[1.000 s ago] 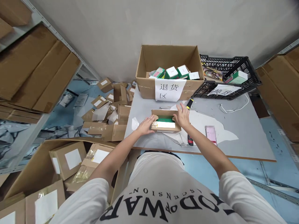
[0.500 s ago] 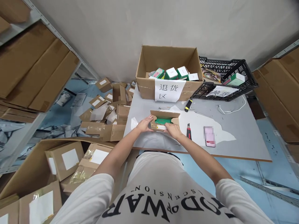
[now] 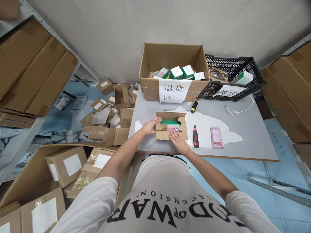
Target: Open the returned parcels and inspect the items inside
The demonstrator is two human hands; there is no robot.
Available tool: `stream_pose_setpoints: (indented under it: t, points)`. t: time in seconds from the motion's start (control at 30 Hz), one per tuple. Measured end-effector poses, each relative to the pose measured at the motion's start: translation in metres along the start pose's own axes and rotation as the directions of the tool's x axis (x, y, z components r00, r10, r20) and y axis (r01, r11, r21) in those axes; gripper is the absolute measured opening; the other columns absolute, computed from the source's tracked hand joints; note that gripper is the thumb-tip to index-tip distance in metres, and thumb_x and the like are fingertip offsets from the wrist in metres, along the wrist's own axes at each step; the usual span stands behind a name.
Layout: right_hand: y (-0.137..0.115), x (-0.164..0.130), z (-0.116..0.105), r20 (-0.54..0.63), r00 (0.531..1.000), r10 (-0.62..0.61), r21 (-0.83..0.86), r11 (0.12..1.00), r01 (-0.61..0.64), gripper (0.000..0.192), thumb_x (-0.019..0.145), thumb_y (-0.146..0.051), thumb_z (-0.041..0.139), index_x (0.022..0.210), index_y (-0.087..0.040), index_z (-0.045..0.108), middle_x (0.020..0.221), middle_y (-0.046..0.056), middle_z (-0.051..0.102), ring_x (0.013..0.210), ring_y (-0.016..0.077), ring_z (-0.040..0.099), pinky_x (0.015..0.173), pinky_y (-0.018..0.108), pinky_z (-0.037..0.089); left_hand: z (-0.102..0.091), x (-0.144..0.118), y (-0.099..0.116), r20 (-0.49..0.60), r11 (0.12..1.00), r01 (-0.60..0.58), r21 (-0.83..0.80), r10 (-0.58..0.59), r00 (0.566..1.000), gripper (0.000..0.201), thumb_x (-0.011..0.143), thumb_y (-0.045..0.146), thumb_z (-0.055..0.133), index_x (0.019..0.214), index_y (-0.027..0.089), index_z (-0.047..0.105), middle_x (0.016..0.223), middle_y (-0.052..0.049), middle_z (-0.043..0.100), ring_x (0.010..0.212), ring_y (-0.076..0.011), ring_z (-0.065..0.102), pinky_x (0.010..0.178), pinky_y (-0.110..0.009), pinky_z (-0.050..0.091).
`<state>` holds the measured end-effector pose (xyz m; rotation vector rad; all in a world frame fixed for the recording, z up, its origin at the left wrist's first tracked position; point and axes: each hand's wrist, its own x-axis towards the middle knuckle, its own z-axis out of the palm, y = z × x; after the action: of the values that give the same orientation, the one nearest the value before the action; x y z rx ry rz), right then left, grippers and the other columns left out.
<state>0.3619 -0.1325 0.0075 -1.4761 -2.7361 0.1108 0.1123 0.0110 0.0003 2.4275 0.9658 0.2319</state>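
Observation:
A small cardboard box (image 3: 158,134) lies on the table with its top flaps raised. Inside it show a green box with an oval cutout (image 3: 170,122) and a pink printed part (image 3: 171,128). My left hand (image 3: 149,126) grips the cardboard box at its left end, fingers along the side. Across the front flap, my right hand (image 3: 179,142) lies with fingers stretched out and flat, holding nothing. A red and black utility knife (image 3: 195,137) rests just right of the box. Behind it is a yellow and black cutter (image 3: 194,106).
A large labelled carton (image 3: 150,87) with green-and-white boxes stands at the back of the table (image 3: 257,139), beside a black crate (image 3: 255,76). A pink phone-like item (image 3: 216,137) lies to the right. Opened cartons (image 3: 121,115) cover the floor at left; a big carton (image 3: 26,168) holds taped parcels.
The front flap has folded down toward me, showing more of the inside. My right hand has moved from the box's front edge onto the flap. The view has shifted slightly.

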Motion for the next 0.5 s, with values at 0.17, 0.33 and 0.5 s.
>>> stream_pose_setpoints:
  t: [0.17, 0.33, 0.5]
  points:
    - [-0.006, -0.008, 0.015, 0.055, 0.998, 0.005, 0.049, 0.999, -0.008, 0.063, 0.083, -0.003, 0.032, 0.145, -0.011, 0.030, 0.151, 0.016, 0.029, 0.140, 0.0253, 0.025, 0.110, 0.048, 0.030, -0.012, -0.002, -0.001, 0.091, 0.998, -0.056, 0.021, 0.054, 0.994, 0.089, 0.062, 0.024, 0.065, 0.142, 0.008, 0.029, 0.151, -0.018, 0.028, 0.140, -0.0282, 0.024, 0.114, -0.041, 0.027]
    - [-0.002, -0.004, 0.000, 0.045, 0.998, 0.040, 0.176, 0.983, -0.047, 0.052, 0.090, -0.019, 0.038, 0.141, -0.011, 0.039, 0.148, 0.017, 0.036, 0.139, 0.0261, 0.030, 0.110, 0.048, 0.031, -0.018, 0.002, 0.019, 0.067, 0.996, 0.076, 0.055, -0.080, 0.995, 0.074, 0.070, 0.028, 0.058, 0.138, 0.011, 0.037, 0.147, -0.017, 0.036, 0.138, -0.0296, 0.029, 0.110, -0.045, 0.030]
    - [0.017, 0.023, -0.040, 0.095, 0.960, 0.263, 0.238, 0.930, -0.278, 0.036, 0.094, -0.022, 0.034, 0.120, -0.016, 0.059, 0.126, 0.013, 0.060, 0.114, 0.0223, 0.058, 0.093, 0.035, 0.047, -0.009, 0.012, 0.061, -0.121, 0.950, 0.279, 0.142, -0.263, 0.957, 0.059, 0.073, 0.044, 0.063, 0.124, 0.018, 0.049, 0.137, -0.015, 0.048, 0.129, -0.0340, 0.042, 0.110, -0.062, 0.016]
